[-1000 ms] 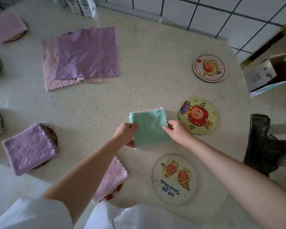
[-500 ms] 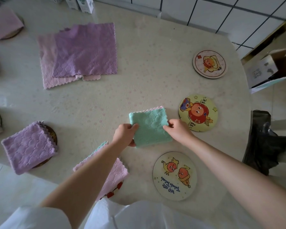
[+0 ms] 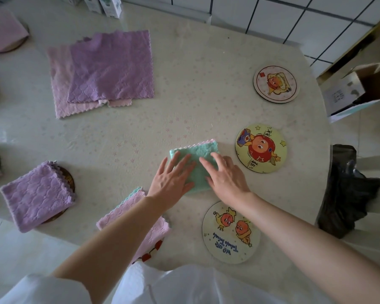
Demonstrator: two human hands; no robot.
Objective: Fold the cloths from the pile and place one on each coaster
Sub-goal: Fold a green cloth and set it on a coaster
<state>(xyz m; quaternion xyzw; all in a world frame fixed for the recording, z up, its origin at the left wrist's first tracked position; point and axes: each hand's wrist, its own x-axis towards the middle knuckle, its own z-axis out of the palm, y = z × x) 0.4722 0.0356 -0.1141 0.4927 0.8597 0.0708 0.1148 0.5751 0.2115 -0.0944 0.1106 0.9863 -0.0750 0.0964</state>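
A folded teal cloth [image 3: 201, 151] lies flat on the table near its middle. My left hand [image 3: 171, 179] and my right hand [image 3: 225, 175] both rest palm-down on it with fingers spread. Three bare cartoon coasters stand to the right: one near me [image 3: 230, 232], a yellow one [image 3: 261, 148] and a far one [image 3: 275, 84]. The pile, a purple cloth [image 3: 111, 66] over a pink cloth [image 3: 59, 88], lies unfolded at the back left. A folded pink cloth [image 3: 150, 233] covers a coaster under my left forearm. A folded purple cloth [image 3: 37, 194] sits on a coaster at left.
More covered coasters line the left edge, one with a pink cloth [image 3: 3, 29] at the far corner. Small cartons [image 3: 110, 5] stand at the back. A black bag [image 3: 349, 189] hangs off the table's right edge, beside an open cardboard box [image 3: 355, 88].
Both hands let go of the teal cloth's side edges and now lie flat on top of it with fingers spread. The cloth stays in the same spot.
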